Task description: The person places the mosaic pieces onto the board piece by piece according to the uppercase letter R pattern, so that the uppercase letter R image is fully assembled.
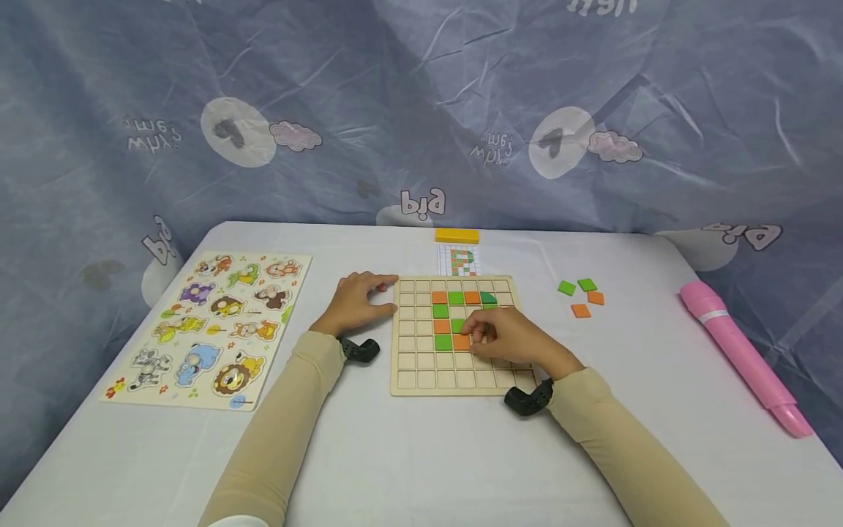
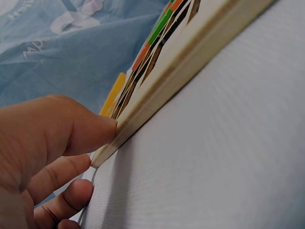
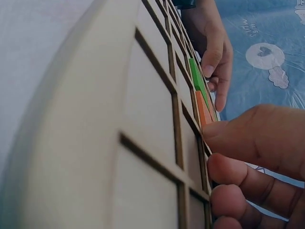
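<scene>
A square wooden grid board (image 1: pixel 408 380) lies on the table, partly filled with green and orange square tiles and a dark green curved tile (image 1: pixel 488 298). My left hand (image 1: pixel 356 301) touches the board's left edge, its thumb (image 2: pixel 93 131) against the side and fingers by the far corner. Over the board, my right hand (image 1: pixel 510 335) pinches an orange square tile (image 1: pixel 462 342) at a cell beside a green tile (image 1: pixel 443 342). The right thumb (image 3: pixel 219 133) rests on that orange tile. Part of the board's right side is hidden under this hand.
Loose green tiles (image 1: pixel 566 288) and orange tiles (image 1: pixel 581 311) lie to the right of the board. Behind it are a pattern card (image 1: pixel 459 260) and a yellow block (image 1: pixel 457 236). An animal puzzle board (image 1: pixel 211 329) lies left, a pink toy microphone (image 1: pixel 737 351) far right.
</scene>
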The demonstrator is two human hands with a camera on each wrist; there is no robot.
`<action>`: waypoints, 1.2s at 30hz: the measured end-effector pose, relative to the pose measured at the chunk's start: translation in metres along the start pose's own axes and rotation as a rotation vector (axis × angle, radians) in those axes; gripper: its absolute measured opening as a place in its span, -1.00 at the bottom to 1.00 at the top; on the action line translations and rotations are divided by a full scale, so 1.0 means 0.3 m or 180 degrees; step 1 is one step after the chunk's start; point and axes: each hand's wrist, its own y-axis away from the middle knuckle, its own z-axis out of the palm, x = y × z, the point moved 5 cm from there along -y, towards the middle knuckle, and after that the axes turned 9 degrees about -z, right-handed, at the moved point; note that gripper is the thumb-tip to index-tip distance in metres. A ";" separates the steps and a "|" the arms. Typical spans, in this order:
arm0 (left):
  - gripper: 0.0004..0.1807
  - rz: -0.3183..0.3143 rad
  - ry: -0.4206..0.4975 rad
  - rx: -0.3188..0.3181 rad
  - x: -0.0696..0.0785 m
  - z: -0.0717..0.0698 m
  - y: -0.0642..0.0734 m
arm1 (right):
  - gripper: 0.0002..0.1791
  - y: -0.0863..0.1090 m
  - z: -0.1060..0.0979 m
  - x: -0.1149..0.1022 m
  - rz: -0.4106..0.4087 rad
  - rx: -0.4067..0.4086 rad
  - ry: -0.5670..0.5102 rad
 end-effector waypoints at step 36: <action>-0.33 0.0014 0.0014 0.0009 0.022 -0.010 0.013 | -0.71 0.376 -0.386 0.318 0.0951 0.0970 -0.1632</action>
